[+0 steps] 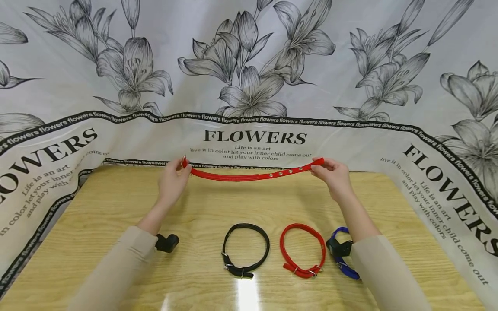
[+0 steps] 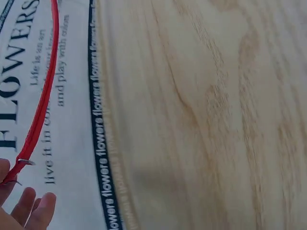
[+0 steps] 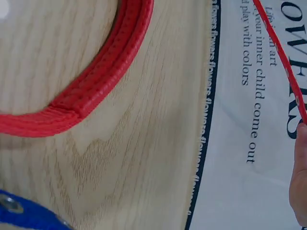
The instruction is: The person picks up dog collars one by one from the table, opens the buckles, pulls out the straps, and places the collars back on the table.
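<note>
A red collar (image 1: 233, 177) is stretched out lengthwise in the air above the far edge of the table, sagging slightly in the middle. My left hand (image 1: 173, 178) pinches its buckle end, and metal shows there in the left wrist view beside the fingers (image 2: 43, 211). The other end, with a row of metal eyelets, is pinched between thumb and fingers of my right hand (image 1: 333, 176). Below on the table lie a fastened black collar (image 1: 267, 246), a second red collar (image 1: 324, 246) closed in a loop, and a blue collar (image 1: 347, 270) partly hidden by the right forearm and wrist camera.
The light wooden table (image 1: 202, 207) reaches back to a white curtain (image 1: 163, 138) printed with flowers and lettering, which also hangs along both sides. Black wrist cameras (image 1: 167, 243) sit at both wrists. Glare lies on the table's front part.
</note>
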Action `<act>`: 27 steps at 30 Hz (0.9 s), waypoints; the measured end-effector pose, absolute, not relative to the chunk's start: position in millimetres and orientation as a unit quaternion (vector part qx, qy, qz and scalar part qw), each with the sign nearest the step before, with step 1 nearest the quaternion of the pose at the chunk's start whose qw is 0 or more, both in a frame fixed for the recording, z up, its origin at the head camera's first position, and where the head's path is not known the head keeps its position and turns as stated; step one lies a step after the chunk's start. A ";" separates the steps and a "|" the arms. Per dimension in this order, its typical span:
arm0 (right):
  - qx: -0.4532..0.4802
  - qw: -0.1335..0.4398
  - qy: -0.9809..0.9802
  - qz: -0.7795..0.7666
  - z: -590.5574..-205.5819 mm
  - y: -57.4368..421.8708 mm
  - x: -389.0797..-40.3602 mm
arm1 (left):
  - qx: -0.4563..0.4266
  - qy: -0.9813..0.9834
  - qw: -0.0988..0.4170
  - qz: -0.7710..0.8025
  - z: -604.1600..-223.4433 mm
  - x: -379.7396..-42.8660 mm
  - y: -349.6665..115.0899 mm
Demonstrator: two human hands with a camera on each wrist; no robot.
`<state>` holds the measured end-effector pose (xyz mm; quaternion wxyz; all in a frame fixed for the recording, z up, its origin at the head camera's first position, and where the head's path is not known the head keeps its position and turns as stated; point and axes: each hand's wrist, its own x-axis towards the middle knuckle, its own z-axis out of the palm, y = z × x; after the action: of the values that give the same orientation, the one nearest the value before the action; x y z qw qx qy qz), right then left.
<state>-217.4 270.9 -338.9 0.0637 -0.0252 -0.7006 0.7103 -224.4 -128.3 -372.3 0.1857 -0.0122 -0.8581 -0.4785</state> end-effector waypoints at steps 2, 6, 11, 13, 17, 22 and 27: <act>-0.036 0.060 -0.696 0.715 -343.4 273.5 -223.7 | -0.004 -0.865 0.189 -0.464 -379.1 -232.9 -127.7; -0.063 0.049 -0.697 0.712 -362.4 278.3 -239.3 | 0.016 -0.859 0.185 -0.478 -394.6 -245.5 -126.3; -0.105 0.042 -0.665 0.738 -408.2 295.1 -270.5 | 0.062 -0.823 0.161 -0.541 -410.5 -253.6 -122.8; -0.126 0.039 -0.657 0.742 -410.9 292.7 -272.5 | 0.085 -0.794 0.148 -0.583 -414.4 -255.5 -120.1; -0.164 0.023 -0.636 0.754 -382.3 272.7 -254.0 | 0.118 -0.746 0.129 -0.642 -418.0 -259.3 -114.7; -0.210 0.009 -0.596 0.775 -374.9 267.7 -251.7 | 0.155 -0.701 0.102 -0.688 -417.7 -262.3 -110.9; -0.239 0.000 -0.608 0.757 -384.2 270.8 -255.8 | 0.176 -0.707 0.096 -0.678 -425.3 -261.8 -110.7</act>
<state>-255.8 270.8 -384.2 0.0002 -0.2388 -0.6084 0.7568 -261.8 -110.7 -425.3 0.0959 0.1756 -0.7071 -0.6782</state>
